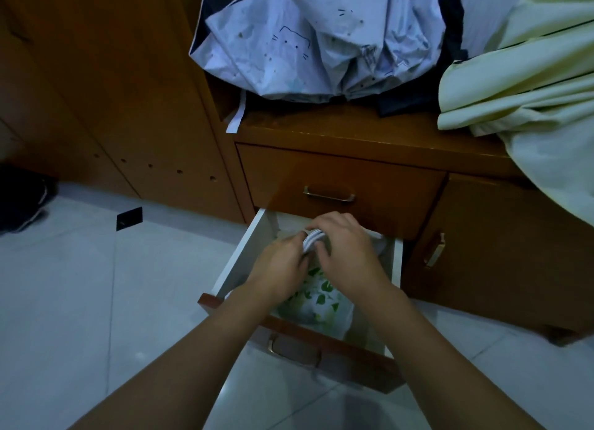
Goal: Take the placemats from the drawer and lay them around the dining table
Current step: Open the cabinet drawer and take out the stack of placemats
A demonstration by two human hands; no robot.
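Placemats (313, 236) bunched near the back of the open drawer (239, 252), pinched by left hand (283, 264) and right hand (345, 246), both grips clamped on the fabric. Still the fetching step. Next up, probably: lift clear of the leaf-print bag (316, 296).

The left hand (283, 262) and right hand (345, 249) are covering most of the pale folded thing (311, 240) they are gripping, so its kind is staying unclear; the forearms are hiding part of the leaf-printed bag (316, 297); the far half of the drawer (238, 262) is lying in shadow.
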